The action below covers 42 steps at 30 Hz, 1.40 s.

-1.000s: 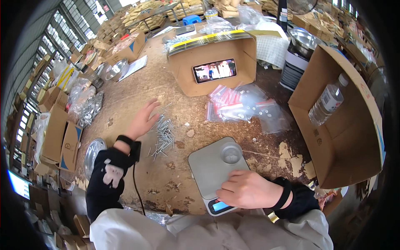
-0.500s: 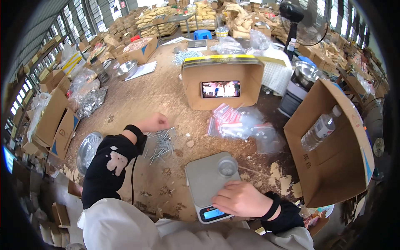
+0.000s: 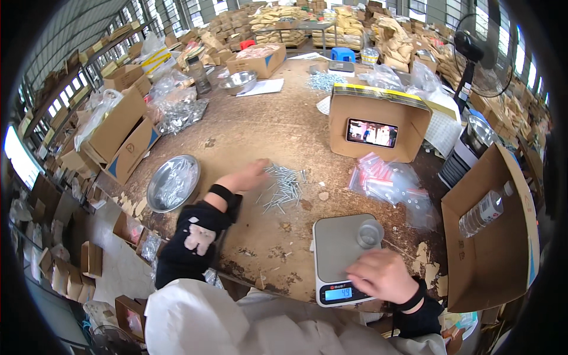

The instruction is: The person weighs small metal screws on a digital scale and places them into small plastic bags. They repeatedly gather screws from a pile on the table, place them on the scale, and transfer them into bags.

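Thin, silvery fasteners (image 3: 285, 188), loosely heaped
Just right of the fingers on the left hand (image 3: 244, 178); whether those are parted, I cannot tell.

Mottled brown surface (image 3: 248, 133), grey scale (image 3: 334, 251) near its front edge, blue display (image 3: 338, 294), silvery fasteners (image 3: 285, 188), red-striped clear bags (image 3: 378, 177), black sleeve (image 3: 180, 254) with pale pink patch (image 3: 199, 239)

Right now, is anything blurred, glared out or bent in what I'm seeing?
In the head view, the left hand's fingers look slightly smeared; in the head view, the lit screen at far left glares white, while the scale display stays legible; in the head view, edges bow toward the black rim.
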### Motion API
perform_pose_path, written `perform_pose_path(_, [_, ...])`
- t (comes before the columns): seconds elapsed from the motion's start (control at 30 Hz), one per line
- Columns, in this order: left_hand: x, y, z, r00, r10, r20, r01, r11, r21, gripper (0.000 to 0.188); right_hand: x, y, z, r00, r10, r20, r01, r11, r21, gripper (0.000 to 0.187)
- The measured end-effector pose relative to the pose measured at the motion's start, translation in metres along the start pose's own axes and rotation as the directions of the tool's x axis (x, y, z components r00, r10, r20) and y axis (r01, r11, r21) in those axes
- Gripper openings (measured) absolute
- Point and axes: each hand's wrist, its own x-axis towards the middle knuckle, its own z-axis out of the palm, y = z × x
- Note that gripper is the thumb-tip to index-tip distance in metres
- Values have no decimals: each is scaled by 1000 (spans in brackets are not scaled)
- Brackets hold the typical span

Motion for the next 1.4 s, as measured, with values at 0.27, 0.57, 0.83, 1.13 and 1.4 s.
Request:
perform_pose_path(0.27, [-6, 57, 38, 993, 2, -119, 9, 995, 95, 66, -4, 42, -10, 911, 410, -43, -397, 901, 173, 88])
perform_pose_path(0.57, [-23, 59, 21, 940, 10, -342, -51, 993, -111, 59, 13, 37, -4, 872, 489, -14, -460, 829, 318, 84])
perform_pose_path(0.83, [-27, 48, 16, 923, -31, -384, -6, 996, -94, 40, 152, 65, 13, 987, 148, 64, -127, 958, -255, 78])
perform_pose_path(1.13, [-21, 52, 24, 923, 75, -378, -94, 995, -31, 33, 236, 151, 121, 725, 517, 455, -172, 776, -608, 26])
perform_pose_path(1.4, [-15, 51, 33, 924, 117, -365, -177, 975, -134, 25, 237, 134, 143, 783, 360, 507, -135, 894, -427, 37])
